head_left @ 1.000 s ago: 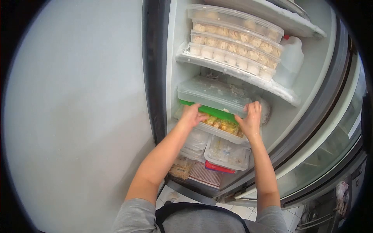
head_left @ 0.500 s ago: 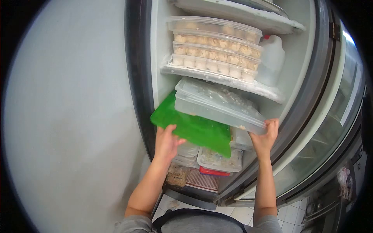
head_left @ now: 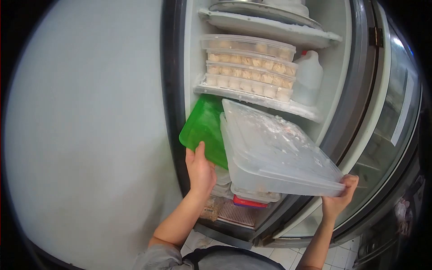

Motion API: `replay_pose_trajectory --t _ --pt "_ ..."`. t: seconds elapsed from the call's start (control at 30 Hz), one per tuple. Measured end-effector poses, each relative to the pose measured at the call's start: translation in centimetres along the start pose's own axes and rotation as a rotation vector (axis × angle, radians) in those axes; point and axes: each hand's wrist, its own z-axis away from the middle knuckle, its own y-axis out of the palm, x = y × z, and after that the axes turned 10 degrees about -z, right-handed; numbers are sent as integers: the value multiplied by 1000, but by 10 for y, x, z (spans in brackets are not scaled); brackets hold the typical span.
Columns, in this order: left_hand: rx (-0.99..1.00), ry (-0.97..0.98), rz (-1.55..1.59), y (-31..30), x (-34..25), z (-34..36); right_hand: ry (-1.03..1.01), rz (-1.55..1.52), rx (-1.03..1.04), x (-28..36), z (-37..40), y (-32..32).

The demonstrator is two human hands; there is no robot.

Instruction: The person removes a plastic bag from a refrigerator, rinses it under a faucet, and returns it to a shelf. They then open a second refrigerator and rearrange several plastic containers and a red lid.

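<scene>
My right hand [head_left: 340, 196] grips the near right corner of a large clear plastic container [head_left: 274, 177]. Its lid [head_left: 274, 135] has frost on top and sits raised at the far left corner. The container is tilted and sticks out of the freezer toward the right. My left hand [head_left: 200, 169] pinches the front edge of a flat green plastic lid [head_left: 204, 123], thumb on top. The green lid slants beside the clear container, which covers its right part.
Above, a frosty shelf [head_left: 252, 93] bears stacked clear boxes [head_left: 249, 69] of round pale pieces and a plastic jug [head_left: 308, 78]. Below are more containers, a red lid [head_left: 249, 202] and a bag [head_left: 210, 210]. The open glass door [head_left: 378, 135] stands at right, a pale wall-like surface [head_left: 90, 135] at left.
My right hand has drawn the clear container outward, to the right and nearer. The far left corner of its lid now stands up. The green lid has shifted left relative to the container.
</scene>
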Motion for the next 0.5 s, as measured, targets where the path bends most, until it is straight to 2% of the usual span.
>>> replay_pose_trajectory --t 0.17,0.27,0.37,0.47,0.5 --pt "-17 255 -227 2 -11 17 -11 5 23 17 -9 -24" --pt "-8 286 -176 2 -27 42 -5 -2 22 24 -19 -35" --pt "-72 220 -73 -6 -51 73 23 -10 -14 30 -27 -44" --pt "-55 367 -166 -10 -90 88 38 -34 -52 32 -33 -54" --pt "5 408 -279 -14 -101 90 32 -39 -62 35 -36 -56"
